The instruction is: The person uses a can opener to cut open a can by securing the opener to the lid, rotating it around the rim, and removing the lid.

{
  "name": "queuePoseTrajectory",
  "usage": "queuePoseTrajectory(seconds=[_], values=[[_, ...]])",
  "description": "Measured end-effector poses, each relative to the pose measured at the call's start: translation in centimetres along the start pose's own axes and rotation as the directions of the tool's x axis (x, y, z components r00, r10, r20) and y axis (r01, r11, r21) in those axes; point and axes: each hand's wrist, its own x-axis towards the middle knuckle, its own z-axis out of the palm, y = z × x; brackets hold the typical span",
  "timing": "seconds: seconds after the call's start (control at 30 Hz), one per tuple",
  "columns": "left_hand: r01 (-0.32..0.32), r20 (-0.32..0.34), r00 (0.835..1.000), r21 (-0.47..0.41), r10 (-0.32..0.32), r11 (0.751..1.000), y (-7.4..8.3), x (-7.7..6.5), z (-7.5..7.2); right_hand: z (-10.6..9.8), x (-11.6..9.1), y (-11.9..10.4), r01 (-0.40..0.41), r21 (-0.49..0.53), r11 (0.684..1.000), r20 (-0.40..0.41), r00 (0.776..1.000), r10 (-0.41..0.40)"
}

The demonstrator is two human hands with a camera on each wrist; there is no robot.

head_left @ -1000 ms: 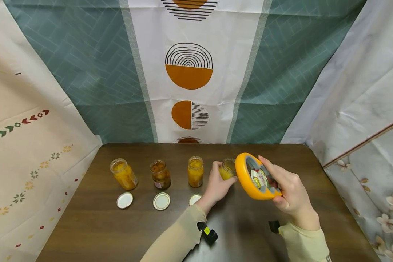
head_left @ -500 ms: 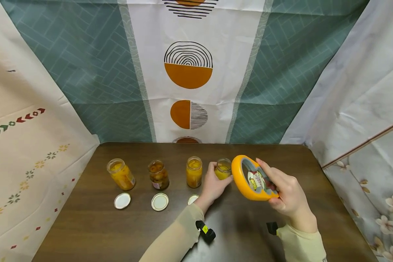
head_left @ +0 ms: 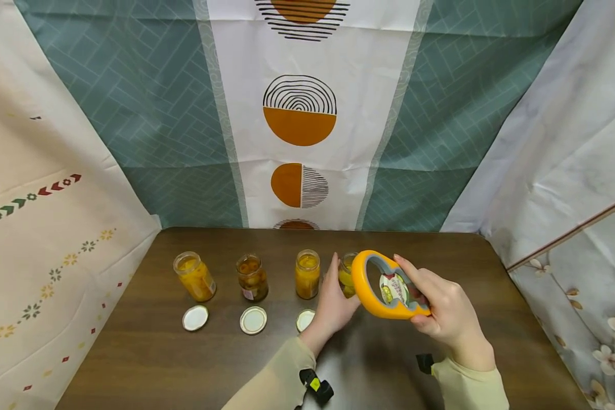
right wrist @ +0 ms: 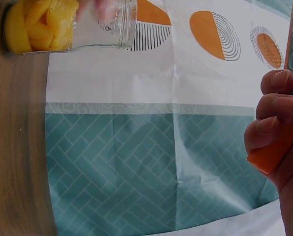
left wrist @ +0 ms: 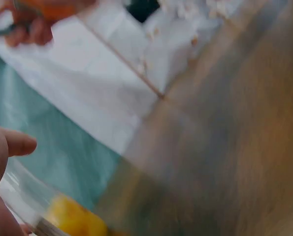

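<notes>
My right hand (head_left: 443, 307) grips an orange jar opener (head_left: 366, 290) with a grey toothed inside, raised over the table. A printed jar lid (head_left: 393, 288) shows within its ring. Just left of the opener stands an uncapped glass jar (head_left: 345, 279) of yellow fruit pieces, partly covered by the opener. My left hand (head_left: 333, 304) is beside this jar with its fingers stretched along the left side. In the left wrist view, the thumb (left wrist: 20, 143) sticks out loosely above the blurred jar. Blurred fingertips show behind the glass in the right wrist view.
Three more open jars stand to the left: a yellow one (head_left: 307, 274), a darker brown one (head_left: 252, 278) and another yellow one (head_left: 196, 278). White lids lie in front of them: one lid (head_left: 195, 318), a second lid (head_left: 253, 320) and a third lid (head_left: 304, 320). Patterned cloth (head_left: 297, 57) hangs behind.
My left hand's fingers have straightened and loosened from the right-hand jar. My right hand has shifted slightly left with the jar opener and lid, covering more of that jar.
</notes>
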Motion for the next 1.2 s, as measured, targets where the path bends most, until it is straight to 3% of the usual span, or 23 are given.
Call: queuePoseTrajectory(seconds=[0.1, 0.17, 0.3, 0.37, 0.43, 0.47, 0.5, 0.53, 0.57, 0.67, 0.73, 0.8, 0.93, 1.07, 1.2], values=[[-0.07, -0.036, 0.997, -0.064, 0.068, 0.995, 1.5, -1.8, -1.1, 0.2, 0.1, -0.2, 0.007, -0.002, 1.0, -0.003, 1.0, -0.007], [-0.139, -0.112, 0.986, -0.145, 0.123, 0.98, 2.7, -2.8, -2.0, 0.4, 0.1, -0.3, 0.01, 0.0, 1.0, -0.002, 1.0, -0.01], [-0.28, -0.284, 0.936, -0.238, 0.209, 0.93, 4.4, -3.8, -3.3, 0.8, 0.4, -0.4, 0.014, -0.009, 1.0, 0.015, 1.0, -0.014], [-0.292, -0.277, 0.939, -0.336, 0.202, 0.895, 5.1, -4.1, -3.9, 1.1, 0.4, -0.5, 0.017, -0.012, 1.0, 0.026, 1.0, -0.017], [-0.217, -0.171, 0.974, -0.492, 0.151, 0.843, 5.8, -4.5, -4.4, 1.3, 0.4, -0.6, 0.017, -0.015, 1.0, 0.036, 0.999, -0.016], [-0.143, -0.087, 0.99, -0.575, 0.114, 0.806, 6.0, -4.7, -4.6, 1.5, 0.4, -0.7, 0.018, -0.014, 1.0, 0.039, 0.999, -0.018], [-0.053, 0.009, 0.997, -0.647, 0.078, 0.76, 6.3, -4.8, -4.8, 1.6, 0.4, -0.7, 0.019, -0.013, 1.0, 0.045, 0.999, -0.018], [0.046, 0.109, 0.993, -0.702, 0.043, 0.71, 6.5, -5.0, -4.9, 1.7, 0.4, -0.8, 0.018, -0.01, 1.0, 0.05, 0.999, -0.018], [0.141, 0.203, 0.979, -0.736, 0.017, 0.662, 6.6, -5.0, -5.0, 1.8, 0.4, -0.9, 0.018, -0.011, 1.0, 0.056, 0.998, -0.018], [0.361, 0.417, 0.909, -0.769, -0.014, 0.527, 6.7, -5.1, -5.1, 2.1, 0.4, -1.2, 0.019, -0.018, 1.0, 0.066, 0.998, -0.018], [0.444, 0.496, 0.868, -0.767, -0.01, 0.463, 6.7, -5.2, -5.1, 2.2, 0.5, -1.3, 0.02, -0.022, 1.0, 0.071, 0.997, -0.018], [0.489, 0.538, 0.843, -0.765, -0.002, 0.419, 6.5, -5.2, -5.1, 2.3, 0.5, -1.4, 0.023, -0.024, 0.999, 0.075, 0.997, -0.021], [0.513, 0.563, 0.826, -0.769, 0.023, 0.381, 6.2, -5.2, -5.0, 2.5, 0.6, -1.5, 0.028, -0.021, 0.999, 0.093, 0.995, -0.026], [0.494, 0.559, 0.826, -0.784, 0.08, 0.376, 6.0, -5.1, -5.1, 2.5, 0.6, -1.6, 0.024, -0.022, 0.999, 0.111, 0.994, -0.021], [0.469, 0.558, 0.817, -0.791, 0.148, 0.393, 5.6, -4.9, -5.1, 2.6, 0.5, -1.8, 0.012, -0.012, 1.0, 0.13, 0.991, -0.011]])
